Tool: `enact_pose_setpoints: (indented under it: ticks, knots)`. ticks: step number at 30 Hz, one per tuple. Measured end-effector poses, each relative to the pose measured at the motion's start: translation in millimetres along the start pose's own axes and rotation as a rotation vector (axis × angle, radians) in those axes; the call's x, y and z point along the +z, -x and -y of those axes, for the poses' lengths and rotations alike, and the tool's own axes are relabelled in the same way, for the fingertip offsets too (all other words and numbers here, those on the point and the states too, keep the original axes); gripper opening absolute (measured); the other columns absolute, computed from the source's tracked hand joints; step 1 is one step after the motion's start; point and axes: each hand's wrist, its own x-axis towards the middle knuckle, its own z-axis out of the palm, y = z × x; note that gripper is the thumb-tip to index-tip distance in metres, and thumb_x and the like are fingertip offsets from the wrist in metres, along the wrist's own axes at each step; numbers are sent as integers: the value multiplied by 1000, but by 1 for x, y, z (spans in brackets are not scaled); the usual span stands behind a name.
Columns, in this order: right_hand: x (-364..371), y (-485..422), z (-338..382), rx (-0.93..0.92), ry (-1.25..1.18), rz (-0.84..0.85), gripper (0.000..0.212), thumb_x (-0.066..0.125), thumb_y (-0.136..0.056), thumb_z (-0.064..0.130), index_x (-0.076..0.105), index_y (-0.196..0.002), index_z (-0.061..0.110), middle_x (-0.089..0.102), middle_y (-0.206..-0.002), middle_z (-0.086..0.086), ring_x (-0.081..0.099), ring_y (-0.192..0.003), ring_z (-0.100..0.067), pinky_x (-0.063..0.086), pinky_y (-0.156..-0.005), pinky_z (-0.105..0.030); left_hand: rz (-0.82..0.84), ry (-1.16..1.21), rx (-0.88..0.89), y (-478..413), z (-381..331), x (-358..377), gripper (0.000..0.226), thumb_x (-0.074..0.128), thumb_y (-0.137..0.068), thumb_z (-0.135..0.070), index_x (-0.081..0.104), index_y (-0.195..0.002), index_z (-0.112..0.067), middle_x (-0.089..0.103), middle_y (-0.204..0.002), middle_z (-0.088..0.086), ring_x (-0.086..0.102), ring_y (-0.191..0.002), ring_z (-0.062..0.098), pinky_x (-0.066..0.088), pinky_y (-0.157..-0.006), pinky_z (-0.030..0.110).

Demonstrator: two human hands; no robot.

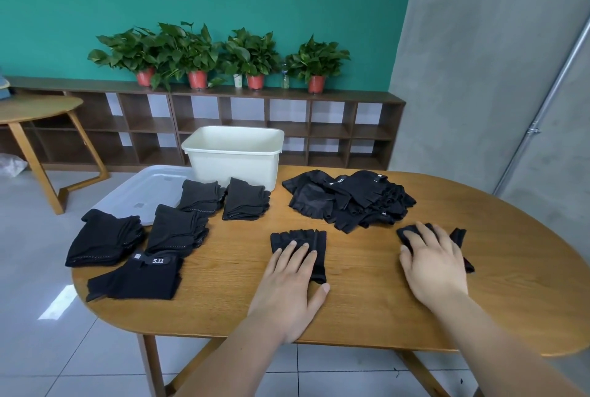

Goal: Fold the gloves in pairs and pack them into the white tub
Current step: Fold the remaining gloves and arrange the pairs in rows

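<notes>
Two black fingerless gloves lie flat on the wooden table (pixel 367 294), one under each hand. My left hand (pixel 292 281) presses with straight fingers on the left glove (pixel 300 237). My right hand (pixel 435 265) lies flat on the right glove (pixel 459 237), hiding most of it. A loose heap of black gloves (pixel 348 198) sits behind them. Several folded pairs (pixel 178 230) lie at the left, one showing a "5.11" label (pixel 143 278). The white tub (pixel 234 154) stands at the table's far edge; its inside is hidden.
A clear plastic lid (pixel 150 189) lies at the far left of the table, partly under the folded pairs. Beyond are a low wooden shelf (pixel 287 128) with potted plants (pixel 198 55), a second table (pixel 38 109) at the left, and a grey wall (pixel 495 77) at the right.
</notes>
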Motion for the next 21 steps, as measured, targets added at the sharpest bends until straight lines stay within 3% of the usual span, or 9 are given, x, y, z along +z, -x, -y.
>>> enact_pose_setpoints:
  ticks: [4, 10, 15, 17, 21]
  knots:
    - [-11, -31, 40, -208, -38, 121, 54, 30, -108, 55, 34, -159, 38, 11, -174, 8, -1, -161, -21, 13, -129, -47, -42, 17, 38, 2, 1, 0, 67, 17, -106, -67, 21, -166, -35, 18, -173, -12, 8, -159, 9, 2, -132, 39]
    - [-5, -75, 76, -217, 45, 257, 65, 20, -107, 64, 22, -165, 34, -5, -176, 3, -15, -160, -29, 4, -130, -51, -24, 49, 31, -3, 1, 4, 67, 19, -105, -68, 25, -164, -37, 20, -172, -13, 8, -159, 8, 5, -132, 40]
    - [1, -89, 80, -203, 41, 236, 62, 20, -111, 51, 23, -165, 21, 11, -174, 5, -6, -161, -25, 6, -131, -48, -26, 60, 28, -4, 3, 6, 68, 21, -104, -69, 26, -164, -37, 21, -171, -13, 8, -159, 8, 5, -132, 39]
    - [-2, -90, 79, -234, 34, 113, 55, 27, -112, 41, 30, -163, 21, 23, -172, 5, 5, -161, -22, 11, -131, -45, -27, 66, 27, -4, 4, 5, 67, 22, -104, -68, 27, -164, -37, 21, -171, -12, 9, -159, 9, 4, -132, 39]
    - [-29, -87, 74, -286, -80, -180, 44, 60, -102, 26, 59, -146, 18, 57, -150, 1, 43, -147, -22, 32, -122, -43, -27, 70, 23, -3, 4, 5, 67, 24, -104, -67, 28, -164, -37, 22, -171, -13, 10, -159, 8, 4, -132, 38]
